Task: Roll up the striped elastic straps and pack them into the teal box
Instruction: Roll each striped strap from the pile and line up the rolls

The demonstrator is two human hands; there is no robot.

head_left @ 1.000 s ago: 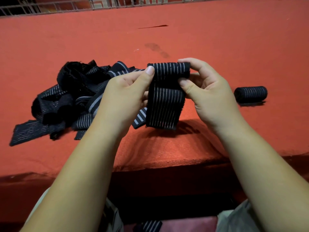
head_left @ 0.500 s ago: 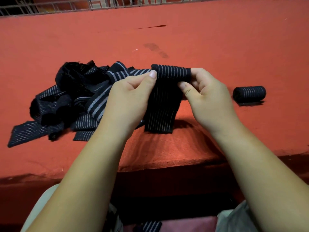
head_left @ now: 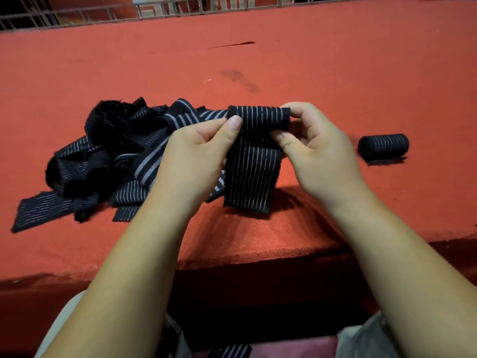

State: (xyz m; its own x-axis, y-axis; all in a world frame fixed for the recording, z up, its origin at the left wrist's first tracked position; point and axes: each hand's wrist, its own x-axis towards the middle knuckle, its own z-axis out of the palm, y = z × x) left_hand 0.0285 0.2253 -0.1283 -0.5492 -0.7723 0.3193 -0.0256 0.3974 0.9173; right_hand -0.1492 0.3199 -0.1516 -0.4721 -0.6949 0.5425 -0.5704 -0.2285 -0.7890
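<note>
Two hands meet just past the near edge of the surface (head_left: 258,241): your left hand (head_left: 196,161) pinches one end of the started coil, thumb on top, and your right hand (head_left: 317,156) pinches the other end between thumb and curled fingers. The striped strap (head_left: 251,177) hangs from that coil, its tail reaching the surface. You look to be mid-roll; next, turn the coil down the tail, tight and square. Left lies the loose pile of straps (head_left: 108,151), one band close behind your left thumb and apt to snag. Right, well apart, sits one finished roll (head_left: 383,147). The teal box is not in view.
</note>
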